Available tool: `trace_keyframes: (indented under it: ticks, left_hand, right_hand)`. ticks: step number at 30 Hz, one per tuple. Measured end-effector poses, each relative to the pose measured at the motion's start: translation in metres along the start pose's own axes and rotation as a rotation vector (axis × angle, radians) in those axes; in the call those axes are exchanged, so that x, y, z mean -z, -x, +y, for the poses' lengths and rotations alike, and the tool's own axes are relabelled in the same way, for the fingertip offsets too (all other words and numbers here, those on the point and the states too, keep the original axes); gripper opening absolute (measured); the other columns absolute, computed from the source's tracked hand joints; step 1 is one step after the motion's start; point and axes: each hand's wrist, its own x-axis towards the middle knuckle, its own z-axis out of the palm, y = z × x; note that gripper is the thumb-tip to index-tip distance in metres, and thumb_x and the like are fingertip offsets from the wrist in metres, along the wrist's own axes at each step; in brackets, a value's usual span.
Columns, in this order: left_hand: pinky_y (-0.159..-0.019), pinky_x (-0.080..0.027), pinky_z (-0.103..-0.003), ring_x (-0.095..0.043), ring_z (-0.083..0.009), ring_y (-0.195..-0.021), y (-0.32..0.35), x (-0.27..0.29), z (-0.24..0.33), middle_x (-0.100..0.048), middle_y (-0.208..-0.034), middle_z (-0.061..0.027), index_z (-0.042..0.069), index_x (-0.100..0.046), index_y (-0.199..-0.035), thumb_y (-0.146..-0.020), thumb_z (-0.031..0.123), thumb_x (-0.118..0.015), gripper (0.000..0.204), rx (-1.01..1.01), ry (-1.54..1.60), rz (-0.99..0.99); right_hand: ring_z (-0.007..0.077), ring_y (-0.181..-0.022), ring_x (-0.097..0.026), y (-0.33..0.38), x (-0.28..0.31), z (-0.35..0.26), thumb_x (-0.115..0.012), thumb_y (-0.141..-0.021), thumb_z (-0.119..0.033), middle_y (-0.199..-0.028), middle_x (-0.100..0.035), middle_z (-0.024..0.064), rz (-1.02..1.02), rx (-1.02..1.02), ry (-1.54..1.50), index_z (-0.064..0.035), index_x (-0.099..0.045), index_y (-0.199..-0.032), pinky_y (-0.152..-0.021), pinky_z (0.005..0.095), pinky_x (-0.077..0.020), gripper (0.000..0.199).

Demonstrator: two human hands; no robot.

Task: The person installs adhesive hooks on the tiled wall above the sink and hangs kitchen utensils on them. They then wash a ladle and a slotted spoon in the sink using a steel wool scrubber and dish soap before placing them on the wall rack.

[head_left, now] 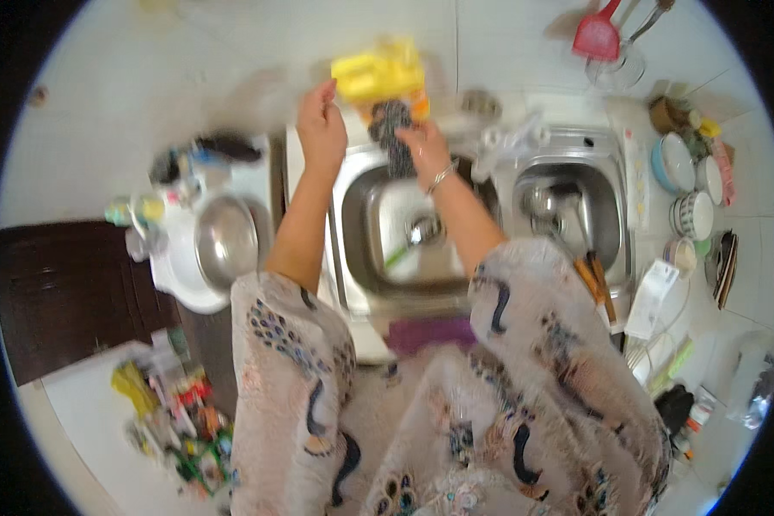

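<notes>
In my right hand [426,153], with a metal bangle at the wrist, is a dark grey scrubbing pad [394,138], long and rough-textured, held over the back edge of the left sink basin. Just behind it is a yellow plastic bottle [377,76] with an orange patch low down, blurred by motion. My left hand [322,125] is raised at the bottle's left end, fingertips up against its edge. Blur hides whether those fingers grip it. Beneath both hands lies the steel left basin [357,232], with a green-handled utensil [397,258] near its drain.
The right basin [611,185] holds a ladle [537,202] and wooden-handled tools [595,277]. A white faucet [512,142] rises between the basins. Steel bowl [225,241] at left; stacked bowls [675,163] at right. A red dustpan-shaped scoop [598,36] hangs on the wall. Purple cloth [430,334] lies in front.
</notes>
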Motion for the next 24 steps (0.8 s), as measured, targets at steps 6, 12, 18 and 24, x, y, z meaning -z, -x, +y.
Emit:
trace_keyframes:
  ticks: [6,12,18,24]
  left_hand:
    - [-0.083,-0.047,-0.041,-0.06,-0.0326,-0.095,0.256,-0.003,-0.109,-0.062,-0.103,-0.0178,0.006,-0.06,-0.106,-0.074,0.025,-0.063,0.037,0.58,-0.581,-1.136]
    - [-0.082,-0.046,-0.041,-0.057,-0.0259,-0.105,0.301,-0.04,-0.111,-0.059,-0.111,-0.0128,0.013,-0.059,-0.108,-0.08,0.029,-0.059,0.032,0.818,-0.85,-1.202]
    - [-0.075,-0.049,-0.038,-0.062,-0.0249,-0.093,0.29,-0.008,-0.108,-0.062,-0.099,-0.0182,0.002,-0.058,-0.101,-0.074,0.028,-0.065,0.038,0.65,-0.676,-1.19]
    - [-0.045,-0.041,-0.022,-0.057,-0.0109,-0.06,0.274,0.04,-0.072,-0.062,-0.089,-0.0135,0.0,-0.051,-0.104,-0.087,0.008,-0.054,0.02,1.266,0.704,-0.593]
  right_hand:
    - [0.0199,-0.077,-0.06,0.073,0.072,0.052,-0.059,-0.077,-0.011,-0.09,-0.06,0.0118,-0.11,-0.584,-0.171,0.0021,-0.051,-0.099,-0.069,0.0314,-0.0493,0.027]
    - [0.0254,-0.078,-0.062,0.097,0.095,0.056,-0.051,-0.08,0.0,-0.097,-0.056,0.0153,-0.296,-0.504,-0.45,-0.0034,-0.039,-0.117,-0.059,0.0374,-0.0541,0.039]
    - [0.0225,-0.071,-0.06,0.091,0.106,0.058,-0.049,-0.083,-0.007,-0.094,-0.058,0.0122,-0.387,-0.49,-0.356,-0.0055,-0.043,-0.119,-0.051,0.0334,-0.0517,0.036]
    - [0.0191,-0.072,-0.06,0.102,0.096,0.055,-0.037,-0.093,-0.028,-0.098,-0.061,0.0082,-0.242,-0.65,-0.226,-0.0046,-0.049,-0.116,-0.052,0.0315,-0.05,0.035]
